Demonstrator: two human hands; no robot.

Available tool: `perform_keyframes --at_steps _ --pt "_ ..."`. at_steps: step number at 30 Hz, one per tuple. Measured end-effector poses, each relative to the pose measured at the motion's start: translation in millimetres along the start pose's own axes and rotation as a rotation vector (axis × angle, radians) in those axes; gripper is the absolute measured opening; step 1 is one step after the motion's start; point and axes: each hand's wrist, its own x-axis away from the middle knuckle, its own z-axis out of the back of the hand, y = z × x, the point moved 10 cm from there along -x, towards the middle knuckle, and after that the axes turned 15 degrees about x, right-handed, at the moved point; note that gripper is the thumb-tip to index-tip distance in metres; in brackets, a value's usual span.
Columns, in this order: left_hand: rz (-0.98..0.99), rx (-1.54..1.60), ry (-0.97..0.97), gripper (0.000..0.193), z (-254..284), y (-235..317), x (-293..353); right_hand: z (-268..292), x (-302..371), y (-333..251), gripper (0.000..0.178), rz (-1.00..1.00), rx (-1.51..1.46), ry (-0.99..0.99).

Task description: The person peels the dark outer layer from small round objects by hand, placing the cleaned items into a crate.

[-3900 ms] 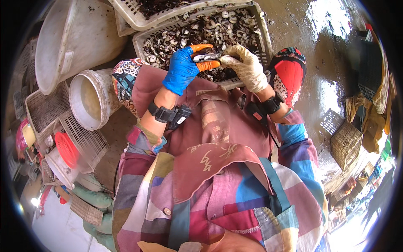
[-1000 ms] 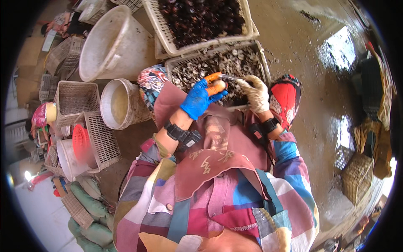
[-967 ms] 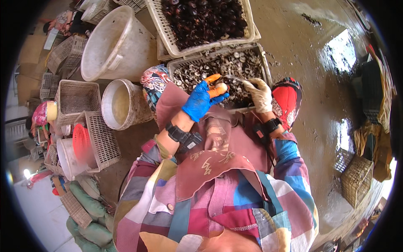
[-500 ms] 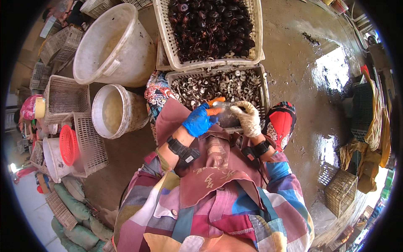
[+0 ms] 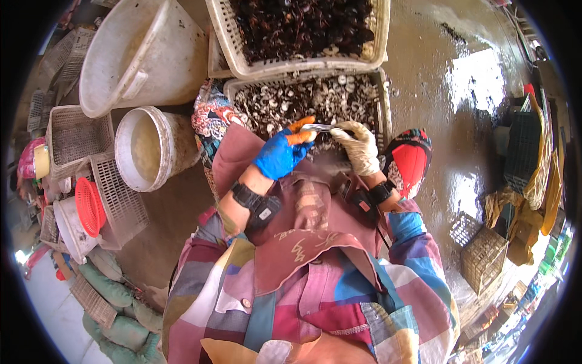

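Observation:
My left hand (image 5: 282, 151), in a blue glove with orange finger covers, pinches a small pale piece (image 5: 309, 134), perhaps shellfish; the fingers partly hide it. My right hand (image 5: 357, 148), in a whitish glove, is closed on a short silvery metal tool (image 5: 323, 128). Its tip reaches across to the pale piece and seems to touch it. Both hands hover over the near edge of a low crate (image 5: 383, 100) full of white and dark shell pieces. Behind it, a higher pale crate (image 5: 218, 30) holds a heap of dark, shiny shellfish (image 5: 303, 30).
To the left stand a large white tub (image 5: 188, 54), a white bucket (image 5: 177, 148) and a plastic crate (image 5: 79, 109). Farther out is a red basket (image 5: 90, 206). The wet floor (image 5: 424, 79) stretches to the right, with another crate (image 5: 485, 261) on it.
The whole view has shifted slightly. The blurred motion between my hands has stilled, and the metal tool now shows plainly between them. Both hands remain close together over the low crate.

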Motion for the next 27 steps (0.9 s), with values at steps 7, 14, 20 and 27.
perform_keyframes --at_steps 7,14,20,27 --pt "0.018 -0.073 0.128 0.033 8 -6 1 18 -9 30 0.016 -0.039 0.111 -0.011" --pt "0.061 -0.07 0.033 0.032 10 -13 -5 18 -10 54 0.018 -0.197 0.05 -0.033" --pt "0.096 -0.071 0.012 0.034 3 -14 0 8 -6 41 0.021 -0.072 0.024 -0.026" --pt "0.099 -0.192 0.09 0.028 13 -13 -2 0 2 21 0.021 -0.046 0.1 -0.052"
